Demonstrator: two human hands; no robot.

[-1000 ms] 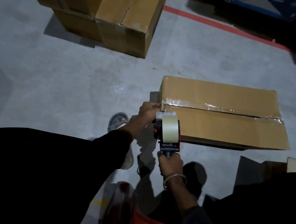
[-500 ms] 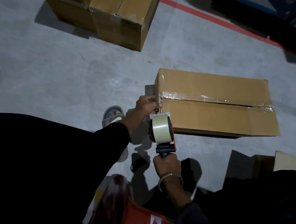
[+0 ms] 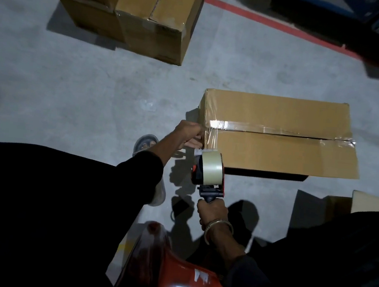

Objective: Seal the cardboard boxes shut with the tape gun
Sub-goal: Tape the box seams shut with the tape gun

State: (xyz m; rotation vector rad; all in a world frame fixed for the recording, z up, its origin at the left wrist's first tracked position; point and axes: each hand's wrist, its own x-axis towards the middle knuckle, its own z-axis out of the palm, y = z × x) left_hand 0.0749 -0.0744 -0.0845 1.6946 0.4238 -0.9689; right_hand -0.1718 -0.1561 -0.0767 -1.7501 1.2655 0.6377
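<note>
A long cardboard box lies on the grey floor with clear tape along its top seam. The tape runs over the box's left end down to the tape gun, a red and black dispenser with a pale roll. My right hand grips the gun's handle just below the box's left corner. My left hand is at the box's left end, fingers curled against the tape there; whether it pinches the tape is not clear.
Stacked cardboard boxes stand at the back left. A red floor line runs across the back. A red plastic stool is under me. Flat cardboard pieces lie at the right. My sandalled foot is near the left hand.
The tape gun has drawn back down from the box's left end, stretching a short strip of tape over the corner. My left hand stays at the box's end.
</note>
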